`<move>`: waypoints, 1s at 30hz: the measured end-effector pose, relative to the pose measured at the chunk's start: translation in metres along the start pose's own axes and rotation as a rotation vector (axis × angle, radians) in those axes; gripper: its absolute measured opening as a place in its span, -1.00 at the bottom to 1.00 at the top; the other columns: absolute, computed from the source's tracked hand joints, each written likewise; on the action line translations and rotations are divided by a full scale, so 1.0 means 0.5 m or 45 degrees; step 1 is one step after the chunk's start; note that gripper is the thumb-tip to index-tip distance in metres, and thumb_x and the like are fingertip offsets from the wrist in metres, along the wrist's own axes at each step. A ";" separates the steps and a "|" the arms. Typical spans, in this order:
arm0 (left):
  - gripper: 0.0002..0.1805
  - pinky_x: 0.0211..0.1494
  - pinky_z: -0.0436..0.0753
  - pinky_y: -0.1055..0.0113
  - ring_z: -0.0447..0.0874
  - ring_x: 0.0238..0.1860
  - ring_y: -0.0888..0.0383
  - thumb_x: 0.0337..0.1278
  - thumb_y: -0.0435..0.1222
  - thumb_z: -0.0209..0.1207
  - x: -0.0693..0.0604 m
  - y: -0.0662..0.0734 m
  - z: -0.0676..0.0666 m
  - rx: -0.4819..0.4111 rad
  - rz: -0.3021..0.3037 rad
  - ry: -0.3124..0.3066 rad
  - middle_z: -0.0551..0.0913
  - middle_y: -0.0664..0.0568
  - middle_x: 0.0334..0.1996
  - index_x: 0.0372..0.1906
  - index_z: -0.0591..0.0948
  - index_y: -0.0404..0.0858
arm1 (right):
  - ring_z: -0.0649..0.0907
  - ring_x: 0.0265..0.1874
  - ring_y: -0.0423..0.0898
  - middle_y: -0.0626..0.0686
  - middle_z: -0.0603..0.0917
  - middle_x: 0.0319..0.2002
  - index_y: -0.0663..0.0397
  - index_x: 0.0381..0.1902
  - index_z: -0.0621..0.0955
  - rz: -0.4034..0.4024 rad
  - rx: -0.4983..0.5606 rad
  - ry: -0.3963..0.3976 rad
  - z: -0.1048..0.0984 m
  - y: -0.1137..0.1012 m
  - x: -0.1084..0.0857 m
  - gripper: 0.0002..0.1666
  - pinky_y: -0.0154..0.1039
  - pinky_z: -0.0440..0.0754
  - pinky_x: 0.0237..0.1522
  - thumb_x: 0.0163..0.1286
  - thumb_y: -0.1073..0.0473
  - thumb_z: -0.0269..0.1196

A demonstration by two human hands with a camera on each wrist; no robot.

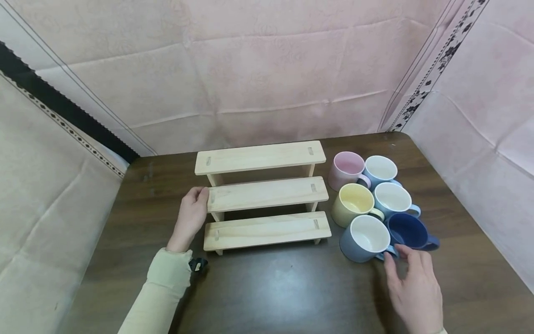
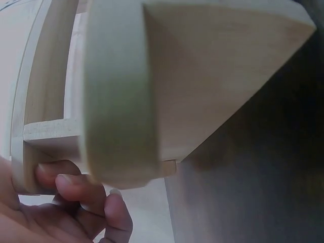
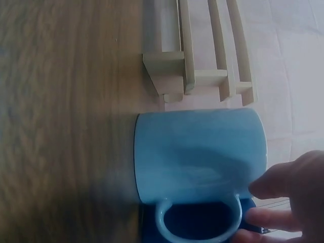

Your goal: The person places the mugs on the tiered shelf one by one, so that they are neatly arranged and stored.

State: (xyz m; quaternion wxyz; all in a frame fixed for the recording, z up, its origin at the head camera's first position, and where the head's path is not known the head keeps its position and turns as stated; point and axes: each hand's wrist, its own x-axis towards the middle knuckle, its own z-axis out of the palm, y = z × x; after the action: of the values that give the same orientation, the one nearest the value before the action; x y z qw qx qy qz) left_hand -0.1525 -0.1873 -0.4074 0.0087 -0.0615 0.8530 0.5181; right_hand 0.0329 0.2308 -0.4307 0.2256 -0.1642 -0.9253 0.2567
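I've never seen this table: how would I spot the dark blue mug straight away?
On the brown table, find the three-step wooden rack, then the six mugs to its right. The dark blue mug sits in their right-hand column, at the near end. It alone is dark inside; its neighbours are pale inside.

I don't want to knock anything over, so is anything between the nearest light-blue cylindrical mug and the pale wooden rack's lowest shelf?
Nothing visible stands between the light-blue mug and the lowest shelf, only dark brown wood-grain tabletop. The yellow cylindrical mug stands behind, off that line.
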 end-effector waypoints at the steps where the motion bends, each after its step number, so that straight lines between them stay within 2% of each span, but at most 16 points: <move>1: -0.44 0.18 0.41 0.00 0.44 0.11 -0.12 0.53 -0.05 -0.22 0.001 0.001 0.001 -0.003 -0.003 -0.002 0.46 -0.32 0.13 0.25 0.37 -0.45 | 0.53 -0.16 0.23 0.30 0.48 -0.10 0.34 0.01 0.55 -0.013 0.007 0.010 0.002 0.001 0.001 -0.61 0.24 0.47 -0.25 0.28 0.25 0.31; 6: -0.44 0.10 0.43 0.06 0.45 0.06 -0.10 0.52 -0.03 -0.23 0.003 0.007 0.006 -0.020 -0.025 0.007 0.48 -0.29 0.09 0.22 0.39 -0.44 | 0.51 -0.17 0.22 0.30 0.45 -0.11 0.38 0.00 0.55 -0.030 0.020 0.024 0.005 0.003 0.001 -0.61 0.19 0.46 -0.24 0.24 0.31 0.34; 15: -0.50 -0.15 0.39 0.20 0.41 -0.17 -0.06 0.55 -0.07 -0.27 0.001 0.005 0.010 -0.016 -0.003 0.023 0.46 -0.23 -0.15 0.09 0.41 -0.45 | 0.51 -0.14 0.20 0.29 0.41 -0.07 0.40 0.06 0.53 0.074 0.017 -0.101 0.004 -0.004 -0.002 -0.57 0.17 0.49 -0.10 0.30 0.26 0.31; 22: -0.49 -0.16 0.37 0.19 0.39 -0.18 -0.08 0.55 -0.06 -0.26 0.003 0.001 0.013 -0.015 0.019 0.025 0.43 -0.22 -0.18 0.07 0.39 -0.46 | 0.50 -0.11 0.21 0.31 0.35 -0.01 0.39 0.13 0.48 0.176 -0.005 -0.186 0.008 -0.009 -0.004 -0.51 0.17 0.50 -0.06 0.36 0.20 0.28; 30: -0.44 -0.11 0.37 0.17 0.40 -0.14 -0.08 0.54 0.00 -0.27 0.005 -0.004 0.015 -0.003 0.012 0.038 0.44 -0.23 -0.16 0.06 0.40 -0.46 | 0.51 -0.13 0.21 0.30 0.41 -0.07 0.37 0.02 0.43 0.137 0.040 -0.177 0.011 -0.005 -0.007 -0.58 0.17 0.48 -0.13 0.35 0.22 0.30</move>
State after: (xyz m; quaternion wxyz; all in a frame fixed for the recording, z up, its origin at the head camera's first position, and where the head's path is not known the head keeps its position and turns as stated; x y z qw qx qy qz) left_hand -0.1552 -0.1816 -0.4131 -0.0065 -0.0652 0.8527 0.5182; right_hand 0.0327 0.2251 -0.4348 0.1493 -0.1920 -0.9244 0.2939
